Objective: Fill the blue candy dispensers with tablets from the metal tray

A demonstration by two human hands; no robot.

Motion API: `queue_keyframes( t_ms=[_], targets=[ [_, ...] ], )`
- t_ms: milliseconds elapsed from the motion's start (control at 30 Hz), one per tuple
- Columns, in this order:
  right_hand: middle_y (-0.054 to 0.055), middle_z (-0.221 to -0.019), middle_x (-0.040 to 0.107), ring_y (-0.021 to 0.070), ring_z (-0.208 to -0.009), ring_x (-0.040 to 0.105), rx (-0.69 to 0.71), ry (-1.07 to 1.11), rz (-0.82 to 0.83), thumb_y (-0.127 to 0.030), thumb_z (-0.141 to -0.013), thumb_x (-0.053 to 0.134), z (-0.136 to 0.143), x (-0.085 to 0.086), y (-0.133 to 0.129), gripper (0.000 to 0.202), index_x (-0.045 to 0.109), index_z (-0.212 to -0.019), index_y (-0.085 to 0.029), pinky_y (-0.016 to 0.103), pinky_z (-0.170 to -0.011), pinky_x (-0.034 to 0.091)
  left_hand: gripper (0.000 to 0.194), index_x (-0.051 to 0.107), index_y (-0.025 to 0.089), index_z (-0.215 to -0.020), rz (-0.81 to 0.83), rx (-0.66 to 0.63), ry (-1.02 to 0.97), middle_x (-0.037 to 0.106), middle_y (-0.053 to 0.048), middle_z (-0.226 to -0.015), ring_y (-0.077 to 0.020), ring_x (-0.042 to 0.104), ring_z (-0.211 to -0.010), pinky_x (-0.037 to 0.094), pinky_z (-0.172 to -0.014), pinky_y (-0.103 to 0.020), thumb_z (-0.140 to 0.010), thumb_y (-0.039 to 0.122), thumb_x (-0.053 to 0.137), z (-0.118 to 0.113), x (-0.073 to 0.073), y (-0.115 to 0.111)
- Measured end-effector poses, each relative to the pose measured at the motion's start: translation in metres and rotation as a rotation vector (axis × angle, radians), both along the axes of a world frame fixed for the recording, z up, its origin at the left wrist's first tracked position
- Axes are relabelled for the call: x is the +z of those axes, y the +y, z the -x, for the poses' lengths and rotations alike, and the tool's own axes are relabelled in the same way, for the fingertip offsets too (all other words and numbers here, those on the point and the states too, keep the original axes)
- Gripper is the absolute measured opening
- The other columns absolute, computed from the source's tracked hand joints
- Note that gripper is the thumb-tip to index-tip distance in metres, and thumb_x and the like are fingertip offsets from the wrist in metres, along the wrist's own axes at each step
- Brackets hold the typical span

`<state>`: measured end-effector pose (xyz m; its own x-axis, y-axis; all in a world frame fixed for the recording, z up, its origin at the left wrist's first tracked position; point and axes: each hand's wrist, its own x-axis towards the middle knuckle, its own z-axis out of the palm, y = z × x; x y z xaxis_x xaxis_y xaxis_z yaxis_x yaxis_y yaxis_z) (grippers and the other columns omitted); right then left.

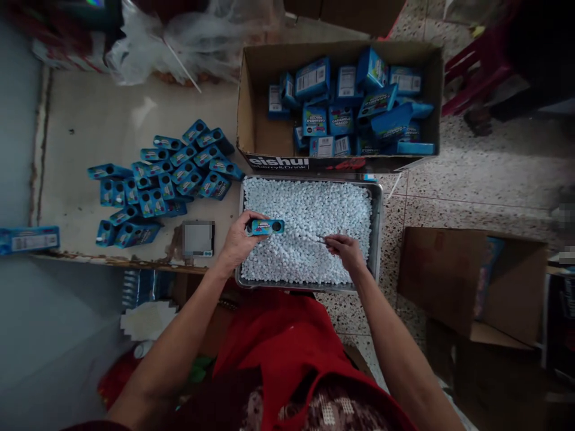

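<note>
Work looks midway: left hand holds one box just inside the tray's left edge, right hand pinches something thin over pellets. Loose boxes cluster near the tabletop's right edge; more boxes lie in a carton past the tray's far edge. Which are finished cannot be told.

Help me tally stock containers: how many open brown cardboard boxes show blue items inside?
2: a labelled brown cardboard box beyond the rectangular metal tray of white pellets, and a second brown cardboard box farther right. Others may be hidden or cut off.
</note>
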<state>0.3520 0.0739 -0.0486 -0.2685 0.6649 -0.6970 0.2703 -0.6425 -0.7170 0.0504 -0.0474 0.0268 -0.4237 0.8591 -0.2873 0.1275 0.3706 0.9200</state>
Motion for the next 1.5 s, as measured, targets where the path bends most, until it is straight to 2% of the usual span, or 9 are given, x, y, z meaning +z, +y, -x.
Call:
queue_keyframes(
  t_ms=[333,733,833,967,1067,1167,1300,1400,1500],
  targets=[
    [0.002,-0.065,0.070,0.0096,-0.052,0.057,0.141,0.124,-0.122,-0.035,-0.069,0.087,0.016,0.122,0.047,0.026,0.081,-0.086,-0.017,0.023,-0.050,0.049,0.035,0.065,0.021,-0.101,0.030,-0.069,0.105,0.073,-0.002,-0.106,-0.0204,0.067,-0.097,0.049,-0.088,-0.032,-0.068,0.015,0.074,-0.016,0.029,0.016],
    [0.002,-0.063,0.069,0.0085,-0.050,0.055,0.212,0.087,-0.033,-0.035,-0.063,0.087,0.035,0.120,0.053,0.030,0.079,-0.084,-0.015,0.022,-0.047,0.045,0.032,0.066,0.020,-0.097,0.022,0.003,0.204,0.071,0.000,-0.095,-0.0184,0.064,-0.088,0.048,-0.083,-0.030,-0.067,0.013,0.072,0.004,0.032,0.003],
    [0.001,-0.059,0.067,0.0103,-0.048,0.056,0.279,0.010,-0.199,-0.033,-0.072,0.079,0.055,0.141,0.040,0.024,0.079,-0.087,-0.015,0.024,-0.046,0.044,0.032,0.067,0.019,-0.098,0.036,-0.061,0.143,0.070,0.000,-0.093,-0.0186,0.064,-0.087,0.049,-0.081,-0.029,-0.066,0.015,0.072,-0.004,0.028,0.009],
    [0.001,-0.064,0.070,0.0124,-0.054,0.061,0.464,-0.262,-0.701,-0.019,-0.079,0.066,0.080,0.192,0.017,0.015,0.080,-0.085,-0.019,0.026,-0.055,0.048,0.033,0.067,0.020,-0.099,0.026,-0.098,0.043,0.071,-0.001,-0.095,-0.0195,0.064,-0.090,0.049,-0.084,-0.031,-0.067,0.016,0.072,-0.018,0.018,0.016],
    [0.003,-0.080,0.077,0.0147,-0.068,0.067,0.526,-0.334,-0.906,-0.017,-0.082,0.064,0.066,0.218,0.008,0.019,0.081,-0.088,-0.022,0.027,-0.065,0.051,0.036,0.066,0.020,-0.100,0.003,-0.079,-0.010,0.071,-0.002,-0.101,-0.0202,0.065,-0.095,0.048,-0.089,-0.032,-0.065,0.017,0.075,-0.017,0.009,0.016],
    [0.002,-0.077,0.076,0.0149,-0.061,0.066,0.356,-0.393,-0.767,-0.030,-0.086,0.066,0.012,0.196,0.014,0.022,0.081,-0.101,-0.022,0.026,-0.058,0.049,0.042,0.065,0.020,-0.099,-0.014,0.001,-0.168,0.071,-0.004,-0.108,-0.0205,0.066,-0.098,0.049,-0.090,-0.033,-0.060,0.019,0.082,-0.009,0.000,0.013],
    [0.003,-0.060,0.069,0.0175,-0.052,0.063,0.032,-0.510,-0.497,-0.042,-0.071,0.076,-0.054,0.094,0.027,0.030,0.080,-0.085,-0.016,0.027,-0.051,0.046,0.050,0.065,0.019,-0.097,0.004,-0.028,-0.372,0.072,-0.004,-0.103,-0.0195,0.066,-0.093,0.050,-0.088,-0.032,-0.053,0.022,0.089,-0.011,-0.011,0.013],
    [0.003,-0.061,0.068,0.0168,-0.054,0.061,-0.065,-0.352,-0.303,-0.045,-0.063,0.079,-0.050,0.018,0.020,0.034,0.078,-0.079,-0.015,0.027,-0.053,0.046,0.051,0.065,0.019,-0.097,0.004,-0.011,-0.383,0.070,-0.003,-0.101,-0.0183,0.066,-0.091,0.050,-0.088,-0.032,-0.053,0.024,0.091,-0.017,-0.016,0.015],
    [0.002,-0.062,0.068,0.0143,-0.055,0.058,-0.043,-0.211,-0.209,-0.047,-0.063,0.079,-0.025,-0.014,0.009,0.036,0.077,-0.081,-0.015,0.026,-0.054,0.045,0.053,0.063,0.019,-0.098,0.002,0.051,-0.360,0.069,-0.002,-0.100,-0.0178,0.065,-0.091,0.050,-0.086,-0.031,-0.053,0.025,0.091,-0.012,-0.017,0.012]
  ],
)
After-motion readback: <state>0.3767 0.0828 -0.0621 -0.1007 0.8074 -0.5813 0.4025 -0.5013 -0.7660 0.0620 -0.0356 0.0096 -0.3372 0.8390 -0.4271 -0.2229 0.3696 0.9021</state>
